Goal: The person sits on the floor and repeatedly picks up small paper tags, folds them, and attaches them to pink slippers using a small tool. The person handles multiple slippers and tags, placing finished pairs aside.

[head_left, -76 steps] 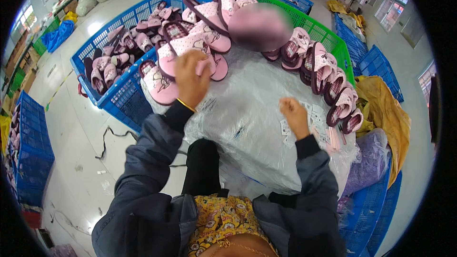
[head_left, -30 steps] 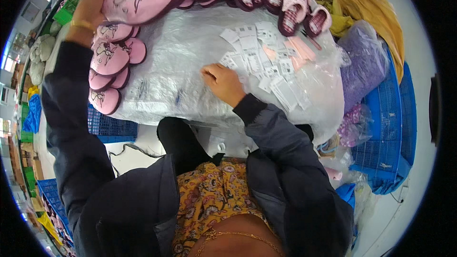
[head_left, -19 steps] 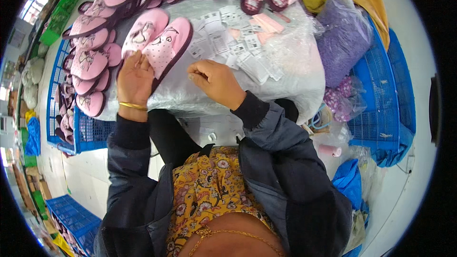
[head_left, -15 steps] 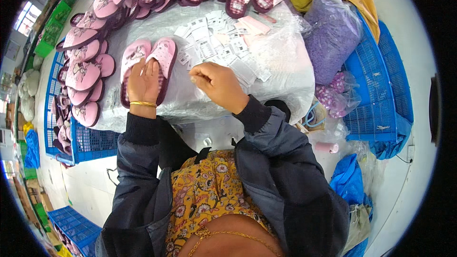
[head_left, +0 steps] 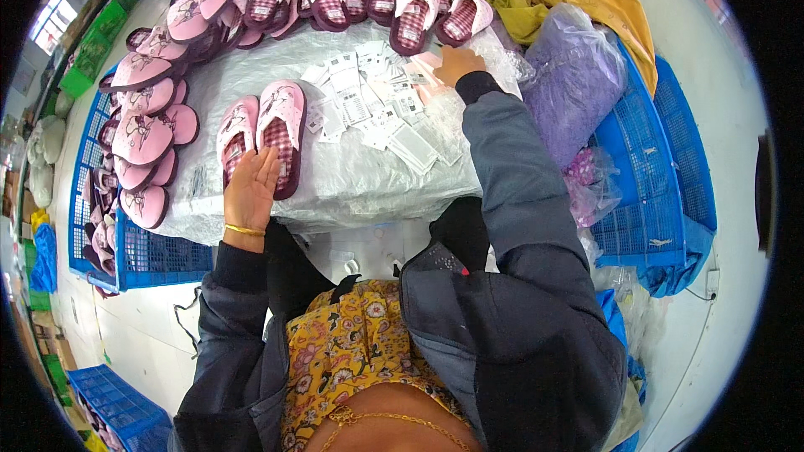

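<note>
A pair of pink slippers with checked dark-red insoles, the left slipper (head_left: pixel 239 127) and the right slipper (head_left: pixel 283 109), lies side by side on the plastic-covered table (head_left: pixel 335 201). My left hand (head_left: pixel 253 182) rests palm up at their heel ends, fingers stretched out flat and holding nothing. Across the table, my right hand (head_left: pixel 459 65) reaches to the far right, beside peach-coloured slips (head_left: pixel 429 67) and just below the row of slippers. Its fingers are bent closed; whatever they hold is hidden. White printed labels (head_left: pixel 352 96) lie scattered in the middle.
More pink slippers (head_left: pixel 414 12) line the far edge, and others are stacked (head_left: pixel 146 136) along the left. A purple-filled plastic bag (head_left: pixel 574 75) leans at the right by a blue crate (head_left: pixel 645 201). Another blue crate (head_left: pixel 163 255) stands at the left.
My right hand has moved from the table's middle to the far right, by the peach slips. My left hand has slid back toward the slippers' heels. The slippers now sit slightly farther apart at the toes.
</note>
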`<state>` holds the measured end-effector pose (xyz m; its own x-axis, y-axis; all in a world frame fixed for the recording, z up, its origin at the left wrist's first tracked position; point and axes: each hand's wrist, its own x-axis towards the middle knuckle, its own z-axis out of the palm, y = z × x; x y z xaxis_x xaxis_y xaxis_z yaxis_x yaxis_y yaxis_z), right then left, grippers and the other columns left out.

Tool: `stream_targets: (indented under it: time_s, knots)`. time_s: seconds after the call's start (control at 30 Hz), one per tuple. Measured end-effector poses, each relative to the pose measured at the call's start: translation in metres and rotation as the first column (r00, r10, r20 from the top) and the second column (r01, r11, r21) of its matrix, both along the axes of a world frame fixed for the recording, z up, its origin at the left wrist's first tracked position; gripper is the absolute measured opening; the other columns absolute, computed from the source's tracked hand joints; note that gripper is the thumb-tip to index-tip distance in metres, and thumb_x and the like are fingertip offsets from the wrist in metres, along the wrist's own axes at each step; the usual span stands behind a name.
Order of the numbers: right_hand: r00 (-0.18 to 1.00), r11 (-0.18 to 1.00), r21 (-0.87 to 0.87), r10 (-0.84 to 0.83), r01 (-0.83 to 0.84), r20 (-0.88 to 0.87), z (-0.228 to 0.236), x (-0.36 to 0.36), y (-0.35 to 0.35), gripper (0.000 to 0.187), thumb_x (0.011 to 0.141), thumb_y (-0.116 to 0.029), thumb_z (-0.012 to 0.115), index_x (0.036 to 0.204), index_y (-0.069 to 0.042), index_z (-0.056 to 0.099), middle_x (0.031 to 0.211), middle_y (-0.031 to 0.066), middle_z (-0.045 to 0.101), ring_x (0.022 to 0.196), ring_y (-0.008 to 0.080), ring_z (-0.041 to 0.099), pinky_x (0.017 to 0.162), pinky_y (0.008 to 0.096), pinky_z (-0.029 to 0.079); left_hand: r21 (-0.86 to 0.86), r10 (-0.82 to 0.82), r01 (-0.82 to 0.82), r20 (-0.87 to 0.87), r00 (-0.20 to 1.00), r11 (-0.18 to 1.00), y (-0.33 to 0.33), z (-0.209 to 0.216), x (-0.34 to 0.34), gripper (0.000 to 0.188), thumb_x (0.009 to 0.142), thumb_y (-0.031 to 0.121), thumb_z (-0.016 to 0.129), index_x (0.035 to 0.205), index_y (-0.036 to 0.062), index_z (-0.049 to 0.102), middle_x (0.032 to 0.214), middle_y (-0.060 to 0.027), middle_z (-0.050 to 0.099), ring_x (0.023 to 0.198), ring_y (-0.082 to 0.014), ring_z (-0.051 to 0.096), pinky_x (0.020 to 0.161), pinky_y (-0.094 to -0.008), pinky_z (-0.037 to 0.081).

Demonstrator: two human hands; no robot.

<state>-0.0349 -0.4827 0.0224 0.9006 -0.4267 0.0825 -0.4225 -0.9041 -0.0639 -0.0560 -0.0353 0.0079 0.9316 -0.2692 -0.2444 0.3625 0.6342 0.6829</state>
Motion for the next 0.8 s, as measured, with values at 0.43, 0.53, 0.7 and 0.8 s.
stream_targets:
  time_s: [0.43,0.53,0.7,0.8]
  knots:
    - [0.957,0.975,0.099,0.17,-0.198,0.236,-0.008,-0.007,0.003,0.048,0.078,-0.042,0.072,0.117,-0.016,0.066,0.107,0.0097,0.07,0.103,0.0323,0.065,0.088,0.0474,0.048,0.074,-0.028,0.025,0.046,0.999,0.997,0.003,0.002,-0.008,0.04,0.101,0.014,0.05,0.134,-0.0071,0.042,0.138,-0.0252,0.048,0.129,-0.0336,0.05,0.106,-0.0382,0.046]
    - [0.908,0.94,0.171,0.221,-0.296,0.357,-0.014,-0.004,-0.006,0.047,0.078,-0.038,0.073,0.118,-0.014,0.065,0.108,0.0106,0.069,0.1,0.0329,0.065,0.086,0.0454,0.049,0.07,-0.046,0.041,0.059,0.997,0.997,0.004,0.0,-0.009,0.04,0.1,0.014,0.051,0.133,-0.0069,0.043,0.137,-0.0248,0.049,0.128,-0.0332,0.05,0.105,-0.0375,0.047]
    - [0.712,0.844,0.199,0.266,-0.498,0.65,0.003,-0.009,0.013,0.039,0.077,-0.017,0.075,0.114,-0.009,0.065,0.097,0.0113,0.07,0.088,0.0272,0.068,0.078,0.0389,0.052,0.181,-0.096,0.078,0.09,0.991,0.98,0.001,0.004,-0.008,0.038,0.099,0.015,0.054,0.131,-0.0044,0.046,0.123,-0.0168,0.06,0.115,-0.0264,0.059,0.091,-0.0308,0.051]
    - [0.725,0.735,0.407,0.164,-0.542,0.669,0.016,-0.015,0.029,0.028,0.076,-0.004,0.074,0.103,-0.005,0.068,0.083,0.01,0.07,0.076,0.0229,0.068,0.071,0.0336,0.053,0.26,-0.119,0.094,0.08,0.99,0.961,-0.021,0.019,-0.014,0.034,0.097,0.013,0.056,0.127,-0.0008,0.051,0.112,-0.0093,0.063,0.103,-0.0195,0.062,0.081,-0.0267,0.049]
